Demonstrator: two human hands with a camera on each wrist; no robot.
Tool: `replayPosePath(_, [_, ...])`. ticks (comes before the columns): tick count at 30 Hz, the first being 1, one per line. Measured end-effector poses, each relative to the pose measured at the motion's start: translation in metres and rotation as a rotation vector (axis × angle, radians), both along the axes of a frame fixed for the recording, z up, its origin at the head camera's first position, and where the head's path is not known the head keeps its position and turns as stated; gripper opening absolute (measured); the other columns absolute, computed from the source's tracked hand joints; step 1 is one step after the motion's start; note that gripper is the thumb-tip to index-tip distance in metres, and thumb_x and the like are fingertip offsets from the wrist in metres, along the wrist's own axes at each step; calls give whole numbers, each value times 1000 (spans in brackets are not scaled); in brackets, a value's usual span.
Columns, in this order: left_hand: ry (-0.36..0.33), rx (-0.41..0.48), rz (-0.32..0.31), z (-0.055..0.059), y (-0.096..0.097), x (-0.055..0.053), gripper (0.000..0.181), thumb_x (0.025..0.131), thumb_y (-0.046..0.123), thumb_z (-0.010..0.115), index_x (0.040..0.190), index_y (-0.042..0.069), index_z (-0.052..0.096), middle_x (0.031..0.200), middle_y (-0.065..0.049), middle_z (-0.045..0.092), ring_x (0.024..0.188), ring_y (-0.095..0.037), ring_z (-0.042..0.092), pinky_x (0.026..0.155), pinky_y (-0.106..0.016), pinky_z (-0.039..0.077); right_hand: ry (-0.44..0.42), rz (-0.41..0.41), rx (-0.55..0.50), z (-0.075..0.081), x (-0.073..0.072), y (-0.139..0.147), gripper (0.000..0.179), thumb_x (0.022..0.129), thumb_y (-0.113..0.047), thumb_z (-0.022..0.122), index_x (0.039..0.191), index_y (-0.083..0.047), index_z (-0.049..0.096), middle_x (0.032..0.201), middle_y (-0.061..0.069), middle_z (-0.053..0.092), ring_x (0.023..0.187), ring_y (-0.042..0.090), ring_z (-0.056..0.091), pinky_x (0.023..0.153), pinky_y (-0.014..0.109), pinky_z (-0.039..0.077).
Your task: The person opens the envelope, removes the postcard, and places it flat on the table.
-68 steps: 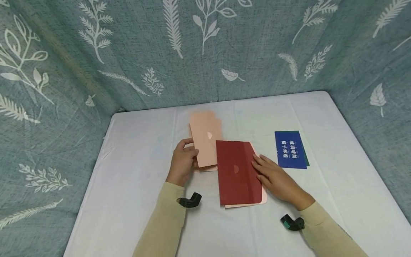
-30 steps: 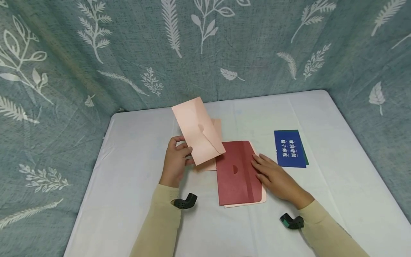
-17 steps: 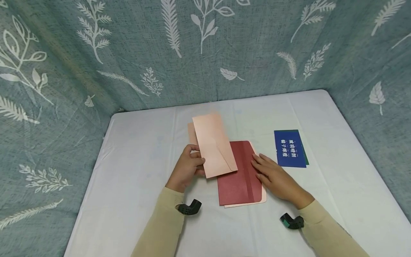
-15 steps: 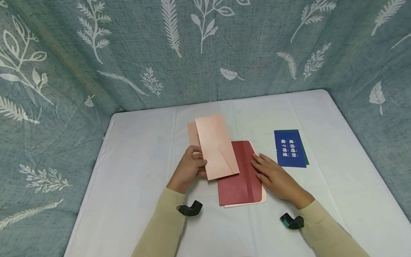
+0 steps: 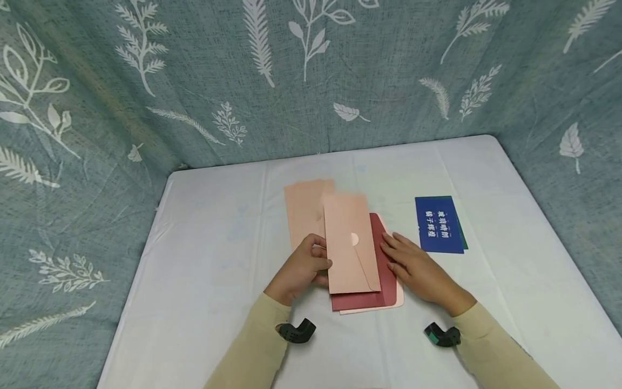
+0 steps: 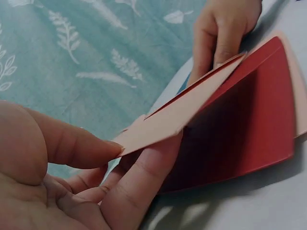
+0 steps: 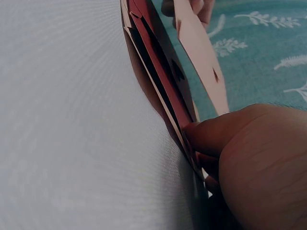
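A pink envelope [image 5: 347, 259], its flap side up, is pinched at the left edge by my left hand [image 5: 303, 267]. In the left wrist view the thumb lies on top and a finger supports it from below, with a gap over the red envelope [image 6: 240, 124]. The red envelope [image 5: 387, 281] lies on a pale pink one [image 5: 400, 300]. Along their right edge rests my right hand [image 5: 418, 273], its fingers stretched out. The right wrist view has the thumb touching the red envelope [image 7: 163, 62], with the raised pink envelope [image 7: 204, 55] apart from it.
More pink envelopes [image 5: 302, 208] lie overlapping behind my left hand. At the right, a blue card [image 5: 441, 229] with white characters covers most of a green card [image 5: 463, 236]. The white-covered table [image 5: 209, 270] meets a leaf-patterned curtain [image 5: 291, 113] at the back.
My left hand has brought the pink envelope from the pink pile, tilting it on the way, right and toward me until it overlaps the red envelope. My right hand has stayed in place.
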State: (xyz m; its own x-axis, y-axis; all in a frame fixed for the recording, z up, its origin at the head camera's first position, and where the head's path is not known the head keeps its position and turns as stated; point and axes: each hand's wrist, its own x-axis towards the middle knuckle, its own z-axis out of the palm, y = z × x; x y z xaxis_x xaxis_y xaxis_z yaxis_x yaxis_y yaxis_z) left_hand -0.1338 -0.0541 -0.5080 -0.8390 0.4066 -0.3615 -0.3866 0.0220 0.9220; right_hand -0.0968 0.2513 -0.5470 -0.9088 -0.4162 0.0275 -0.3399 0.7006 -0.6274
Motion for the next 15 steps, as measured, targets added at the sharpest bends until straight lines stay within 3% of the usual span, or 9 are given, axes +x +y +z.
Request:
replayPosePath(8, [-16,-68,-15,-5,6,11,35,99,-13,57,131,-6,43,104,-17,59,86,-27,71,68,-39,64,10,-3,13,-2,0,1,55,110,-13,63,162,-4,49,174,10,34,162,37,23,123,61,27])
replayPosePath(15, [-21,-98,-14,-5,8,18,38,103,5,66,131,-7,43,109,-22,70,85,-27,76,68,-37,64,4,-10,14,-3,0,1,56,110,-13,64,163,-6,48,174,10,34,162,37,22,122,61,29])
